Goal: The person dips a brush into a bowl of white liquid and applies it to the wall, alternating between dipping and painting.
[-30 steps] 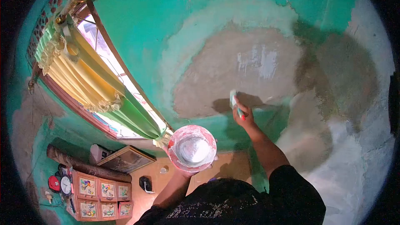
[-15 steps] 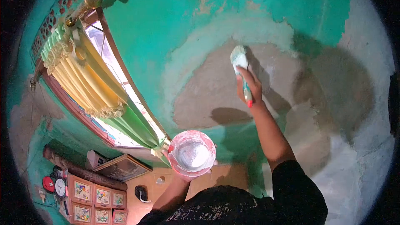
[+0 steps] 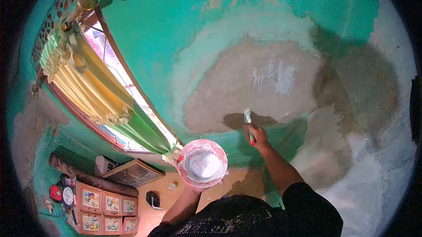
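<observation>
My right hand (image 3: 259,136) is wrapped round the red-tipped handle of a paintbrush (image 3: 247,115). The brush's pale bristles point up, over the lower edge of a bare grey-brown patch (image 3: 220,87) on the green wall. Fresh whitish streaks (image 3: 279,76) mark the upper middle of that patch. From below, my left hand (image 3: 194,189) grips a red paint bucket (image 3: 182,172), with fingertips showing at its right side. White paint (image 3: 204,164) lies inside, and white smears coat the rim. Most of the left palm is hidden under the bucket.
On the left, yellow and green curtains (image 3: 99,83) hang at a window. Below stand a picture frame (image 3: 134,173) leaning on the wall, a drawer cabinet (image 3: 102,206), a clock (image 3: 68,196) and a red cap (image 3: 56,192). A black object (image 3: 153,199) lies on the tiled floor (image 3: 169,188).
My right hand has come down and slightly left with the paintbrush, away from the upper part of the patch. Whitish streaks now show there. The bucket stays nearly in place.
</observation>
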The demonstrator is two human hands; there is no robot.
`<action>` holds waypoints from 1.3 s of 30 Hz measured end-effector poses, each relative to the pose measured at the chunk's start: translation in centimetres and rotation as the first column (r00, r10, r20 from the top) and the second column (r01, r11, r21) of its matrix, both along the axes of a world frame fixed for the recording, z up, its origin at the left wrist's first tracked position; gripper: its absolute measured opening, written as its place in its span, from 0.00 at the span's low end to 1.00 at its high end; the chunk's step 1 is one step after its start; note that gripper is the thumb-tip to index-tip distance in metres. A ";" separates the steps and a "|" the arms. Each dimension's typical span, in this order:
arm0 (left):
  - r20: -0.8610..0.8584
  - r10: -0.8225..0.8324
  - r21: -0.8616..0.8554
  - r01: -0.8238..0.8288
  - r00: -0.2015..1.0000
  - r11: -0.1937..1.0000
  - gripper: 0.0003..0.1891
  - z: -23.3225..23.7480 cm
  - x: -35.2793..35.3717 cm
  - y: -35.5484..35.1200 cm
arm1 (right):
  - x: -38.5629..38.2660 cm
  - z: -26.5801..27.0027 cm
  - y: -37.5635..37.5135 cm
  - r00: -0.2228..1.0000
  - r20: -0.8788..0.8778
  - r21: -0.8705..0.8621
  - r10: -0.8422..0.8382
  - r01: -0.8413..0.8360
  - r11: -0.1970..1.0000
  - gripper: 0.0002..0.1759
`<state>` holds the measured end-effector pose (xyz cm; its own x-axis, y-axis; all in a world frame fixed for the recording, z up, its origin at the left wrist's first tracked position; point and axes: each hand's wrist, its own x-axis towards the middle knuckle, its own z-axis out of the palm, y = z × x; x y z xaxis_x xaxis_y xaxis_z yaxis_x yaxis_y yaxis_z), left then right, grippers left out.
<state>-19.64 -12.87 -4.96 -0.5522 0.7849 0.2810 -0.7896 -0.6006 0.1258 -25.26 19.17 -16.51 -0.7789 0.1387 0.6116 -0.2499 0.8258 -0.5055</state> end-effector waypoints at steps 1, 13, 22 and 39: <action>0.020 0.014 -0.015 -0.014 1.000 1.000 0.65 0.2 0.1 0.0 | 0.1 -0.6 0.2 0.994 0.108 -0.044 0.020 -0.015 0.999 0.22; -0.010 -0.040 0.023 0.040 0.999 0.999 0.64 1.2 0.2 0.2 | 0.2 24.6 -0.3 0.891 -0.433 0.002 0.133 -0.147 0.989 0.10; -0.080 -0.055 -0.003 0.055 0.995 0.998 0.63 0.4 -0.5 0.1 | -2.2 20.6 -0.1 0.742 -0.670 0.180 -0.038 0.212 0.961 0.35; -0.114 -0.078 0.022 0.081 0.990 0.996 0.60 -4.0 -2.4 -0.6 | -3.2 0.6 -2.4 0.910 -0.338 -0.314 -0.241 0.133 0.940 0.22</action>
<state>-22.05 -13.44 -8.99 -0.4516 0.8165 0.3596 -0.8167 -0.5406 0.2018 -28.43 16.80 -15.91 -0.4492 0.4656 0.7625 -0.3169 0.7149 -0.6233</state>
